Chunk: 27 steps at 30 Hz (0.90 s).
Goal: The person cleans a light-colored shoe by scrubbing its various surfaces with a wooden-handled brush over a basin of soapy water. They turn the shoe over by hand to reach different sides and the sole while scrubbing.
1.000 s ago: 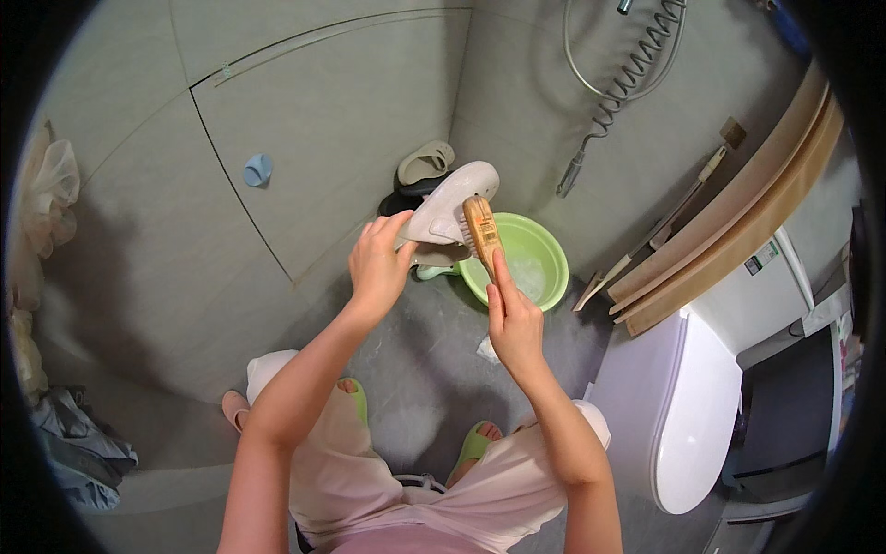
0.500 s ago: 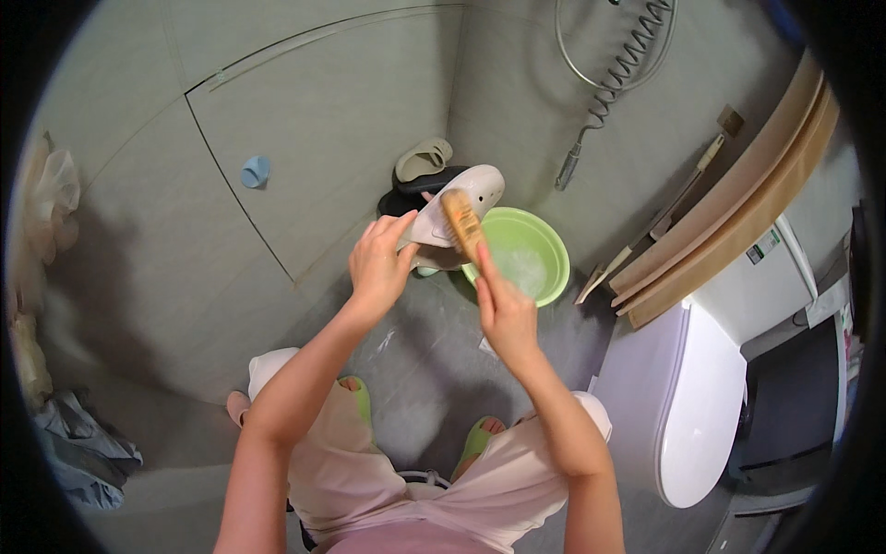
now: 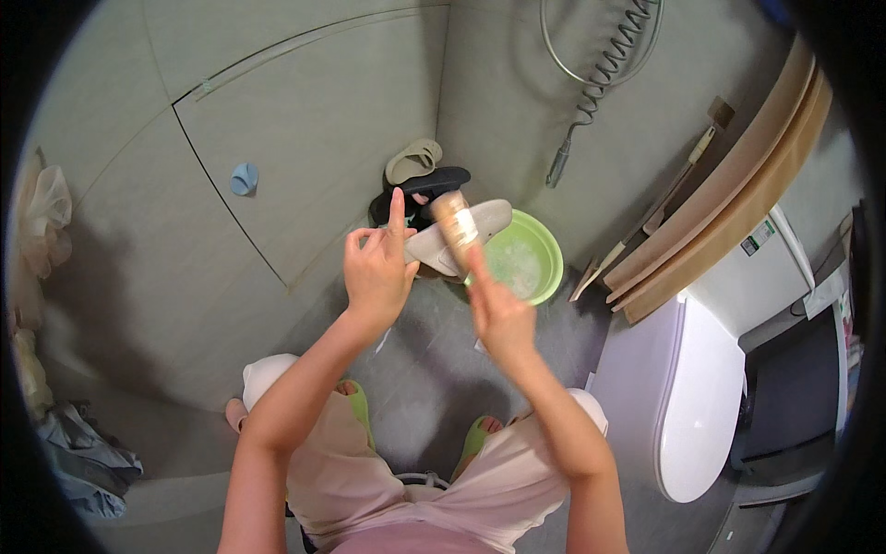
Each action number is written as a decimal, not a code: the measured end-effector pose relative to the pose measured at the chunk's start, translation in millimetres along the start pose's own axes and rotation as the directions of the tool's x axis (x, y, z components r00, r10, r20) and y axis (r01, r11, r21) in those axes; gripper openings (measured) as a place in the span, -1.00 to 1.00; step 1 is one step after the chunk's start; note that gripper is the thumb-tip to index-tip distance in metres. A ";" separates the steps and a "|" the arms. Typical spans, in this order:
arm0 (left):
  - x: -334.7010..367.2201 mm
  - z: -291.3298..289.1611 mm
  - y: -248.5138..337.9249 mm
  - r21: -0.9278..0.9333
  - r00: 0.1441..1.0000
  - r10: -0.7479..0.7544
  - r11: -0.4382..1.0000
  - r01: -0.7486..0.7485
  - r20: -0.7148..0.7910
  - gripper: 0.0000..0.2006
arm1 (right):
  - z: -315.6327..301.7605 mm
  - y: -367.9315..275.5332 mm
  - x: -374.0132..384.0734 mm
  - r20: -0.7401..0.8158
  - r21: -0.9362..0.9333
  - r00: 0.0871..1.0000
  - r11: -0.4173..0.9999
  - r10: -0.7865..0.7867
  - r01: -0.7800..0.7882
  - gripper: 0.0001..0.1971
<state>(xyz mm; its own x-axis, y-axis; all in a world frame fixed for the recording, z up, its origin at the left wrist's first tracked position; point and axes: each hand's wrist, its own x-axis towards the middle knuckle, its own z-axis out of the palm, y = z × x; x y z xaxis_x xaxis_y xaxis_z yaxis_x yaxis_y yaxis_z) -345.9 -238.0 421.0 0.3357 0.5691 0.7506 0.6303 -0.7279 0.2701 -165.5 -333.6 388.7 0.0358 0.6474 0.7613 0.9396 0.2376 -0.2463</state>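
Shoe (image 3: 490,222) and basin (image 3: 556,270) blocking ahead, free floor (image 3: 415,365) between slippers (image 3: 476,438)

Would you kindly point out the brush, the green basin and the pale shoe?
Brush (image 3: 454,224), head view: its wooden back.
Green basin (image 3: 548,247), head view: its inner wall, right side.
Pale shoe (image 3: 489,221), head view: surface right of the brush.
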 end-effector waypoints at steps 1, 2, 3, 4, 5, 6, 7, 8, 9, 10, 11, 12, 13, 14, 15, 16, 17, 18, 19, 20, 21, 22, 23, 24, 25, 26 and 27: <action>-1.8 2.4 -5.1 0.045 1.000 0.005 0.999 -0.005 -0.005 0.12 | 4.1 -14.8 -7.0 0.047 0.046 0.998 0.998 -0.047 0.045 -0.37; -2.4 3.2 -5.2 0.083 1.000 0.015 0.996 -0.015 0.000 0.15 | 5.9 -28.3 -16.5 0.095 0.090 0.992 0.993 -0.085 0.077 -0.40; -1.9 3.6 -4.9 0.084 1.000 0.016 0.996 -0.017 0.005 0.15 | 6.3 -25.1 -14.5 0.095 0.092 0.992 0.993 -0.081 0.072 -0.40; 0.1 3.8 -4.4 0.047 1.000 -0.012 0.999 0.012 -0.001 0.16 | 6.4 -17.6 -8.7 0.080 0.077 0.995 0.996 -0.059 0.053 -0.40; 3.8 3.0 -2.8 0.005 0.999 -0.041 0.999 0.041 -0.012 0.18 | 3.9 -9.5 -1.5 0.065 0.055 0.997 0.998 -0.042 0.038 -0.40; 5.8 3.0 -2.7 -0.003 1.000 -0.020 1.000 0.020 -0.020 0.20 | 4.2 1.2 1.8 0.050 0.042 0.998 0.998 0.049 -0.051 -0.40; 5.9 2.4 -1.3 -0.008 1.000 -0.019 1.000 0.019 -0.021 0.20 | 3.1 1.3 0.7 0.050 0.038 0.998 0.998 0.049 -0.051 -0.40; 5.1 0.9 -1.9 -0.017 0.999 -0.033 0.999 0.032 -0.023 0.20 | 4.4 0.2 -0.3 0.022 0.072 0.998 0.996 0.057 -0.058 -0.40; 4.7 -0.2 -2.8 -0.027 0.999 -0.047 0.999 0.046 -0.025 0.19 | 4.7 -2.3 -2.0 -0.006 0.106 0.998 0.992 0.066 -0.065 -0.39; 4.1 1.6 -5.2 -0.024 0.998 -0.051 0.998 0.050 -0.030 0.19 | 4.9 -12.4 -8.8 0.047 0.129 0.999 0.992 0.008 -0.014 -0.38; 2.4 4.0 -6.7 0.037 0.998 -0.060 0.997 0.061 -0.026 0.18 | 6.1 -23.9 -14.3 0.082 0.167 0.996 0.985 -0.045 0.031 -0.37; 0.9 5.1 -8.0 0.098 0.997 -0.070 0.993 0.072 -0.023 0.18 | 5.7 -25.2 -13.0 0.087 0.150 0.994 0.988 -0.059 0.046 -0.37; 0.5 5.5 -9.5 0.103 0.997 -0.070 0.992 0.072 -0.020 0.18 | 6.1 -24.6 -10.2 0.093 0.134 0.993 0.989 -0.074 0.061 -0.38; 3.5 3.7 -5.4 0.040 0.998 -0.055 0.998 0.056 -0.035 0.17 | 2.9 -17.8 -6.7 0.123 0.112 0.992 0.993 0.027 -0.041 -0.40; 7.3 0.1 -3.3 -0.020 0.997 -0.045 0.999 0.044 -0.067 0.16 | -1.7 -9.9 2.4 0.148 0.089 0.983 0.988 0.111 -0.125 -0.42; 8.3 -3.1 -2.6 -0.021 0.996 -0.046 0.999 0.045 -0.070 0.16 | -8.7 -8.1 8.2 0.158 0.046 0.965 0.975 0.210 -0.219 -0.43; 8.5 -5.0 -1.7 -0.037 0.998 -0.053 0.998 0.052 -0.033 0.07 | -6.5 -5.8 6.0 0.158 0.042 0.966 0.976 0.205 -0.214 -0.43; 8.1 -6.0 -1.3 -0.053 0.998 -0.058 0.997 0.059 0.004 -0.02 | -1.8 -2.1 0.1 0.099 0.061 0.987 0.989 0.126 -0.133 -0.43; 5.4 -3.6 -3.2 -0.056 0.998 -0.061 0.997 0.061 -0.001 -0.02 | -0.2 -0.3 -4.3 0.037 0.076 0.998 0.996 0.046 -0.049 -0.42; 0.7 -0.3 -6.7 -0.001 0.999 -0.022 1.000 0.022 0.043 -0.15 | -4.8 -10.1 -4.4 0.079 0.109 0.997 0.994 0.011 -0.019 -0.47; -2.7 2.5 -9.9 0.051 0.996 0.015 0.999 -0.019 0.089 -0.28 | -3.7 -5.6 -2.6 0.078 0.111 0.997 0.994 0.013 -0.022 -0.47; -3.9 5.5 -13.5 0.009 0.987 -0.022 1.000 0.021 0.159 -0.49 | -2.3 5.2 2.8 0.078 0.071 0.991 0.991 0.107 -0.113 -0.48; -7.1 8.0 -13.0 0.003 0.985 -0.018 1.000 0.018 0.170 -0.49 | -3.8 16.7 5.3 0.076 0.026 0.975 0.977 0.211 -0.213 -0.48; -6.9 8.6 -14.2 -0.054 0.980 -0.077 0.995 0.088 0.181 -0.53 | -6.1 28.0 14.3 0.052 0.007 0.953 0.954 0.297 -0.298 -0.48; -6.3 8.5 -14.4 -0.111 0.972 -0.134 0.981 0.158 0.195 -0.56 | -6.6 28.8 14.3 0.048 0.005 0.954 0.955 0.295 -0.295 -0.48; -7.2 8.8 -12.7 -0.115 0.972 -0.133 0.981 0.157 0.191 -0.56 | -7.5 30.1 12.5 0.054 0.047 0.941 0.940 0.334 -0.337 -0.47; -9.1 9.0 -10.1 -0.155 0.962 -0.163 0.968 0.199 0.221 -0.58 | -8.1 31.2 9.3 0.061 0.088 0.926 0.922 0.373 -0.377 -0.46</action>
<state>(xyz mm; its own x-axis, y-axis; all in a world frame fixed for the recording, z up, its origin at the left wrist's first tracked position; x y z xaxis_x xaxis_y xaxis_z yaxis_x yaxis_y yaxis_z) -349.0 -232.3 406.0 0.3748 0.7500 0.5450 0.5684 -0.6503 0.5041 -133.1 -326.0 392.9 0.3625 0.7322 0.5766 0.8228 0.0391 -0.5669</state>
